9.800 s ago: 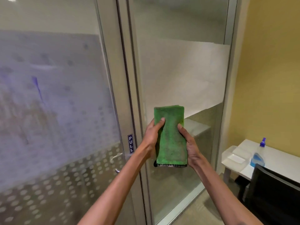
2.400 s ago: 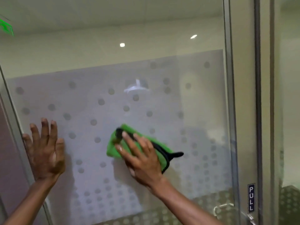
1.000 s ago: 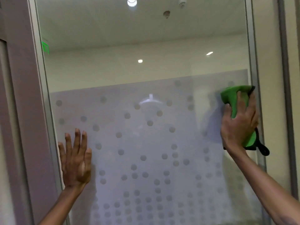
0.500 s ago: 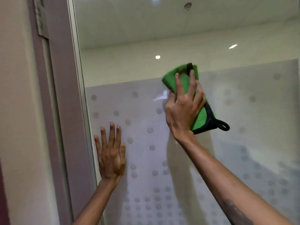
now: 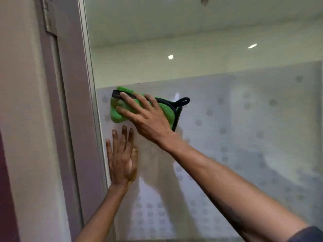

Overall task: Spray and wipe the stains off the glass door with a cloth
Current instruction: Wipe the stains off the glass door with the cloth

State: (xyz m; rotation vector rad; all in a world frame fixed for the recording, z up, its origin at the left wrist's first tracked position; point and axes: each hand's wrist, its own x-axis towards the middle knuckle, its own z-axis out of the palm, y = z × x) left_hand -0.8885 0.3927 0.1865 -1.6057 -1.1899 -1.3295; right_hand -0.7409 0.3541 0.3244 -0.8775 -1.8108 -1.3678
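Note:
The glass door (image 5: 244, 119) fills the view, frosted with grey dots below a clear upper band. My right hand (image 5: 148, 117) presses a folded green cloth (image 5: 117, 114) with black trim and a hanging loop flat against the glass, at the top edge of the frosting near the left frame. My left hand (image 5: 121, 159) lies flat on the glass just below it, fingers spread, holding nothing. No spray bottle is in view.
The grey door frame (image 5: 76, 119) with a metal hinge (image 5: 48, 14) runs down the left side, next to a pale wall (image 5: 21, 119). Ceiling lights show through the clear upper glass.
My right hand has swept the cloth left and slightly down across the glass to the left frame. My left hand stays flat on the glass in the same spot.

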